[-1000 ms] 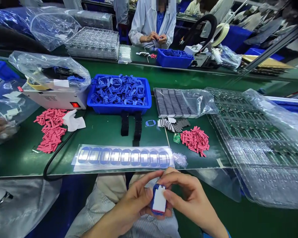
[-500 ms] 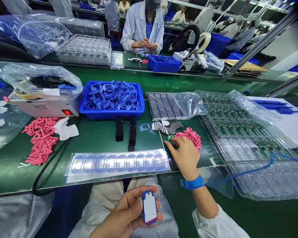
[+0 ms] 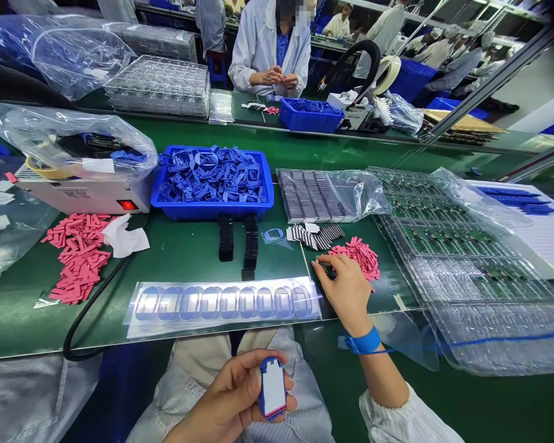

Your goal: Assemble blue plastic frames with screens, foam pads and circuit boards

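Note:
My left hand [image 3: 233, 400] sits over my lap, closed round a small blue-framed part with a white face and a pink lower edge [image 3: 272, 387]. My right hand [image 3: 346, 289], with a blue wrist strap [image 3: 362, 341], reaches onto the green bench. Its fingertips pinch at a small green piece [image 3: 324, 264] beside the right pile of pink strips [image 3: 357, 255]. Whether the piece is lifted I cannot tell. Just left of that hand lies a clear strip of blue oval frames [image 3: 224, 301].
A blue bin of blue frames [image 3: 212, 181] stands mid-bench with two black stacks [image 3: 237, 243] before it. Another pink pile [image 3: 76, 252], a white box with a red switch [image 3: 80, 194] and a black cable [image 3: 92, 307] lie left. Clear trays [image 3: 461, 252] fill the right. A person in white [image 3: 270, 46] works opposite.
A second ago both hands held the blue part over my lap. My right hand let go and reached to the green piece by the pink pile; in the last half second it barely moved.

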### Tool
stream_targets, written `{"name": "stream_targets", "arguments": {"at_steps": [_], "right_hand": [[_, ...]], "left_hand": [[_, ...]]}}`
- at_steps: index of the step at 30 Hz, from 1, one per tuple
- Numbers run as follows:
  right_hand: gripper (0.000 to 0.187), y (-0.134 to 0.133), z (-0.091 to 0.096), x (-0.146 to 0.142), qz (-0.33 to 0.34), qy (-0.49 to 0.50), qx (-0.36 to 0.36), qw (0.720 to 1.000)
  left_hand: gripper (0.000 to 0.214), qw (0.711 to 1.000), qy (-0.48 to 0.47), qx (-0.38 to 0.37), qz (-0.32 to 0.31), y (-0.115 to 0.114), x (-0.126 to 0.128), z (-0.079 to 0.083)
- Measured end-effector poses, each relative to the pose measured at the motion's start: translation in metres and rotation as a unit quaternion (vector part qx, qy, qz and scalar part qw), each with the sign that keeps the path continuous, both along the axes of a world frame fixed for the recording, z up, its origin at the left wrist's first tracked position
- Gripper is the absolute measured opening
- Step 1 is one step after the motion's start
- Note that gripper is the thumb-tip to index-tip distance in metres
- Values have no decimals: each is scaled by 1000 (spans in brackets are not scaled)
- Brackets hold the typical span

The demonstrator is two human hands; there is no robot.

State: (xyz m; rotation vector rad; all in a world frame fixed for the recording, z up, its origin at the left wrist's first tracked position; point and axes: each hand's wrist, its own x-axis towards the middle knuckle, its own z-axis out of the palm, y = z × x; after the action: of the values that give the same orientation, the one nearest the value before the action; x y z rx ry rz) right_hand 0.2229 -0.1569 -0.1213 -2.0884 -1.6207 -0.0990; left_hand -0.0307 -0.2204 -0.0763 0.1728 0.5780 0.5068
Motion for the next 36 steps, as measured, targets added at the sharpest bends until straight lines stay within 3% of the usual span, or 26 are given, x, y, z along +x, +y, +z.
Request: {"name": "stream_targets", "arguments": {"at_steps": [4,8,15,20,23,26,29,31,36], "right_hand": [[36,-12,4,-3,14,9,-15,1000],[45,-24,7,-4,-35,-7,-18,999],[47,-21,4,-6,-24,11,-36,999],[42,-20,5,3,-2,47,1,999],[35,-27,17,0,8,76,47,996],[24,-40,40,-17,86,86,100,988],[21,-51,60,-41,262,69,123,955],[25,-56,68,-53,344,64,110,930],[42,-59,70,-62,364,23,123,923]], "left_hand": [[37,1000,10,-2,2,0,-2,1],[35,1000,14,-11,1,2,-1,3],[40,999,36,-16,8,5,-1,3],[37,999,25,-9,21,0,-3,-2],[33,999,21,2,45,0,-2,-4],[37,995,26,54,74,2,4,-4],[41,990,44,91,93,5,11,-2],[42,989,52,90,101,7,14,1],[37,988,71,67,120,7,14,7]]}}
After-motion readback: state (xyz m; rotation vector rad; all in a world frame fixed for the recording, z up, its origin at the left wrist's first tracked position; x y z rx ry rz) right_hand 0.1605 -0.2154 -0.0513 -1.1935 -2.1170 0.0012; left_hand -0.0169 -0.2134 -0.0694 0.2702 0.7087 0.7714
